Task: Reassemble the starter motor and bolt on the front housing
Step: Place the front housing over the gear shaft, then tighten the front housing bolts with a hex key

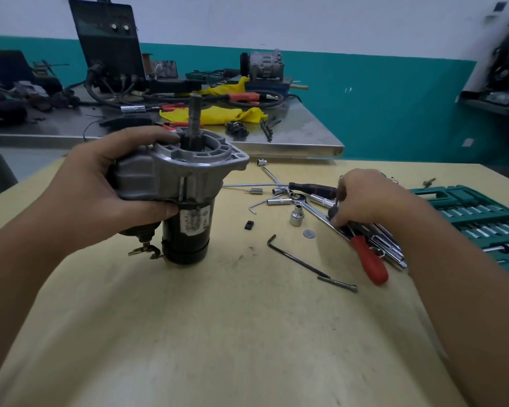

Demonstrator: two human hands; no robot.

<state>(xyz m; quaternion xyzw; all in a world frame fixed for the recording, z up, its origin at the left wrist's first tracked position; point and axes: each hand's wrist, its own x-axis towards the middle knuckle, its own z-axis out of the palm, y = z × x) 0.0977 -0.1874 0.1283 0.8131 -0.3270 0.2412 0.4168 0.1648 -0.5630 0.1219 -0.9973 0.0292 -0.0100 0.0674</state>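
Observation:
The starter motor (188, 230) stands upright on the yellow table (247, 333), black body down and shaft (195, 113) pointing up. Its grey front housing (171, 168) sits on top of the body. My left hand (100, 177) grips the housing and the solenoid side from the left, thumb at the seam. My right hand (365, 198) is down on a pile of tools to the right, fingers curled and pinching a dark-handled tool (332, 211). A long bolt (337, 282) lies loose in front of the pile.
An Allen key (294, 258), a loose socket (296, 215), a washer (308, 234), red-handled pliers (370, 262) and several sockets lie right of the motor. A green socket set case (476, 212) lies open at the right edge. A steel bench (306, 127) with clutter stands behind.

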